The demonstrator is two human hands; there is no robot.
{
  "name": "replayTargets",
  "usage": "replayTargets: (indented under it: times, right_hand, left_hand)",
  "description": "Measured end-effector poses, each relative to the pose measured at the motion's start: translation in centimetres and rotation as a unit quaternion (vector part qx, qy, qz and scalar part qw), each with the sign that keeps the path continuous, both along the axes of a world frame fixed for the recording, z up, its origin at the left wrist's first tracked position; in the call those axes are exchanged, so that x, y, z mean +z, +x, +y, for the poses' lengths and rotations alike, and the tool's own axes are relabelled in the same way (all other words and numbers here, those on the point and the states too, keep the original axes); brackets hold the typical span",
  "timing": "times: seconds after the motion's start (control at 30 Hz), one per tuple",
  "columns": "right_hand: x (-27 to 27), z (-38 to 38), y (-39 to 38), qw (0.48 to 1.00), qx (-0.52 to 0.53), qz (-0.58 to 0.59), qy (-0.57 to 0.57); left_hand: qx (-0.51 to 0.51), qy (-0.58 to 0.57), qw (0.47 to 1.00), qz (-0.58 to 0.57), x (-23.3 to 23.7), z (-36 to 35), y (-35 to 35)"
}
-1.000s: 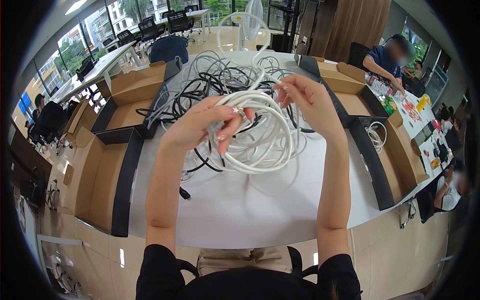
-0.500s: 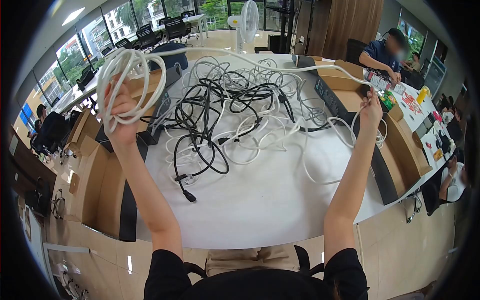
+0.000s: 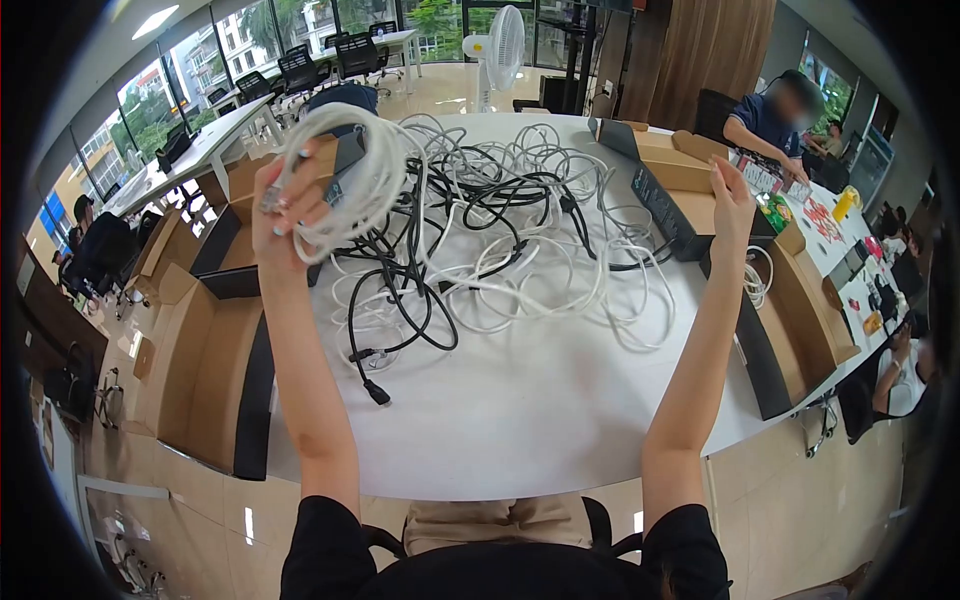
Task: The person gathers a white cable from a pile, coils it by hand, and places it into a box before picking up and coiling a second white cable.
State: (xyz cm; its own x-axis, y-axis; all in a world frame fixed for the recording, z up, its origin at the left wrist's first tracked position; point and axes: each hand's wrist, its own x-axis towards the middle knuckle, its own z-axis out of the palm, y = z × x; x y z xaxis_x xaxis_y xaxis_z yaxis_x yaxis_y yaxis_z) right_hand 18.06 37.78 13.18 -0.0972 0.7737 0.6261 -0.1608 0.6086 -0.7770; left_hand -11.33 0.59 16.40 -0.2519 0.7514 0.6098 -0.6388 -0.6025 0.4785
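A looped white cable (image 3: pixel 378 185), blurred by motion, hangs in my left hand (image 3: pixel 283 215), which is raised over the table's left side with the fingers curled round the loops. On the right, my right hand (image 3: pixel 733 198) is up in the air by a cardboard box, its fingers pointing upward and a little apart, with no cable seen in them. Between my arms lies a tangled heap of black cables (image 3: pixel 412 225) mixed with white cables (image 3: pixel 520 318) and grey cables (image 3: pixel 600 165). A black plug (image 3: pixel 377 392) sticks out at the heap's near end.
Open cardboard boxes flank the table, including one at left (image 3: pixel 215 375) and one at right (image 3: pixel 795 315). A small white coil (image 3: pixel 760 280) lies in the right box. A person (image 3: pixel 770 125) sits at the far right. A white fan (image 3: pixel 497 50) stands behind the table.
The white strand stretched between my hands has left my right hand, whose fingers have loosened. My left hand has moved right with the loops, which have swung round.
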Motion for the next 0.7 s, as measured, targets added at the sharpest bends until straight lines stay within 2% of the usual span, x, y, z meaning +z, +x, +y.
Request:
replayTargets:
  times: [0.1, 0.13, 0.23, 0.3, 0.37, 0.5, 0.57, 0.7]
  right_hand:
    - [3.3, -6.2, -1.5, 0.99, 0.139, 0.019, -0.01]
    - [3.9, -8.0, -2.3, 0.972, 0.233, 0.036, 0.001]
    - [4.1, -11.7, -4.5, 0.87, 0.489, 0.022, 0.053]
    - [4.4, -14.8, -4.7, 0.847, 0.507, -0.079, 0.141]
    - [4.1, -15.7, -5.1, 0.831, 0.453, -0.174, 0.272]
    - [3.8, -16.3, -4.8, 0.816, 0.384, -0.28, 0.331]
    - [3.3, -16.3, -5.5, 0.816, 0.415, -0.234, 0.326]
    - [3.3, -17.1, -5.7, 0.806, 0.452, -0.184, 0.336]
  left_hand:
    - [-0.018, -0.048, 0.991, 0.127, -0.4, 2.1, 1.9]
    - [-0.032, -0.059, 0.982, 0.174, -0.6, 2.8, 2.5]
    - [-0.015, -0.132, 0.964, 0.229, -1.2, 4.1, 5.5]
    - [0.01, -0.164, 0.938, 0.305, -0.7, 4.4, 7.6]
    - [-0.005, -0.18, 0.926, 0.332, -0.9, 4.6, 8.5]
    - [-0.049, -0.178, 0.904, 0.386, -0.9, 4.0, 9.3]
    - [-0.072, -0.16, 0.899, 0.401, -0.8, 3.9, 9.4]
    - [-0.179, -0.13, 0.928, 0.3, -1.7, 4.2, 9.1]
